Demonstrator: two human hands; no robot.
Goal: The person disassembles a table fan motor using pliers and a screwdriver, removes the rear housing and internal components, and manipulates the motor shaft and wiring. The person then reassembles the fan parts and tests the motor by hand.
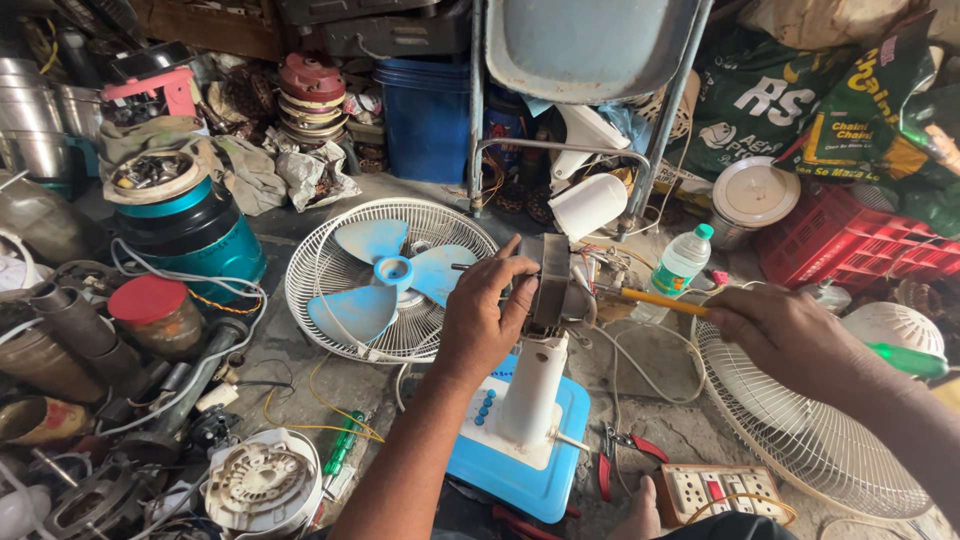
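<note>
fan blade (385, 275) left of motor (553, 282)

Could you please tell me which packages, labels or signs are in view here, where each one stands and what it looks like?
Green sacks: top right, above the red crate; crumpled, with white and yellow print.
Plastic bottle: right of centre on the floor; clear, green cap, pale label band.
Jar: left; round, red lid, brownish label.

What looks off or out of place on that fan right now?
The table fan is stripped: its blue blade lies in a white grille on the floor, and the motor sits bare on the stand. The left hand grips it; the right hand pokes in a yellow-handled tool.
</note>
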